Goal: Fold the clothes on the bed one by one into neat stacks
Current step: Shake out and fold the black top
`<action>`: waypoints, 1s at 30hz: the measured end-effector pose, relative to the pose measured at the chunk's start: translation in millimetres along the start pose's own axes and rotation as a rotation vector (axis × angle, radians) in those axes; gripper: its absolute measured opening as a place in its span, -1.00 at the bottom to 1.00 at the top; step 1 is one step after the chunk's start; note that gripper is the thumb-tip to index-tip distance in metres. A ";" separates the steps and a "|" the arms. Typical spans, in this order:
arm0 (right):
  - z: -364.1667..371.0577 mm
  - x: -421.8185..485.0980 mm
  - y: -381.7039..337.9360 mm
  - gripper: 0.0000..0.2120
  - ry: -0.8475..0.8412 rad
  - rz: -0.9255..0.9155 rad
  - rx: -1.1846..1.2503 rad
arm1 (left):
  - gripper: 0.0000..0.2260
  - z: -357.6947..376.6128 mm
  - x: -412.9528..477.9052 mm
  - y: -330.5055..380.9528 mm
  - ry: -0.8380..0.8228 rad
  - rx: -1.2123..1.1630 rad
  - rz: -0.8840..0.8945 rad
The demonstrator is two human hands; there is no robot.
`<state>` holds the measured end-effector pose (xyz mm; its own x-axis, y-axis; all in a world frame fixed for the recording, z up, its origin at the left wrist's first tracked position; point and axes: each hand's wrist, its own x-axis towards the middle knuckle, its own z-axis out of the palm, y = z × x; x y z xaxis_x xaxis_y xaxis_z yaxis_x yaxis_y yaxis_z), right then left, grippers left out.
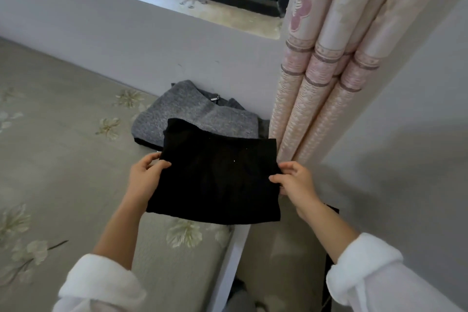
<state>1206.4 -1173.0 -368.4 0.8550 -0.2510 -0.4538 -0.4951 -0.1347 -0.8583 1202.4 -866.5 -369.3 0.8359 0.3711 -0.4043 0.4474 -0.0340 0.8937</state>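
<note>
White sleeves point(101, 284) back, pinching black garment point(217, 175) with left hand point(145, 175), right hand point(293, 180); may unfold if dropped askew onto grey stack point(187, 114)

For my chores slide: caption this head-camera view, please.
Left hand and right hand hold a folded black knit garment near a folded grey knit sweater on the floral bedcover.

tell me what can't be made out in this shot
In the head view:
black garment: too dark to show seams or type
grey garment: near part hidden behind the black one
left hand and right hand: fingers beneath the cloth hidden by it
bed: cut off by the left edge
</note>
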 end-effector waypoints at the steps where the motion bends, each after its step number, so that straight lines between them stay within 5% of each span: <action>1: 10.1 13.7 -8.4 -0.71 0.006 0.000 0.003 | -0.85 -0.1 22.7 9.8 -0.005 0.017 0.003; 12: 100.3 150.8 -75.4 -0.70 0.088 0.000 0.101 | -0.74 13.1 227.5 89.8 -0.003 0.223 0.193; 15: 115.6 176.2 -65.6 -0.64 0.118 0.051 0.028 | -0.66 21.9 260.3 76.7 0.090 0.466 0.223; 20: 129.1 186.1 -32.4 -0.40 0.024 0.121 -0.252 | -0.59 55.5 239.8 23.8 0.191 0.954 0.351; 23: 131.2 181.1 -16.0 -0.38 -0.015 0.153 -0.258 | -0.63 75.6 202.7 -9.9 0.258 0.976 0.424; 30: 122.9 168.9 -15.1 -0.46 -0.094 0.105 -0.382 | -0.56 74.3 186.6 -15.5 0.119 0.916 0.270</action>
<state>1377.2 -1095.6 -461.5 0.7984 -0.1962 -0.5692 -0.5870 -0.4640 -0.6634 1375.1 -865.7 -473.1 0.9318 0.3350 -0.1398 0.3617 -0.8249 0.4344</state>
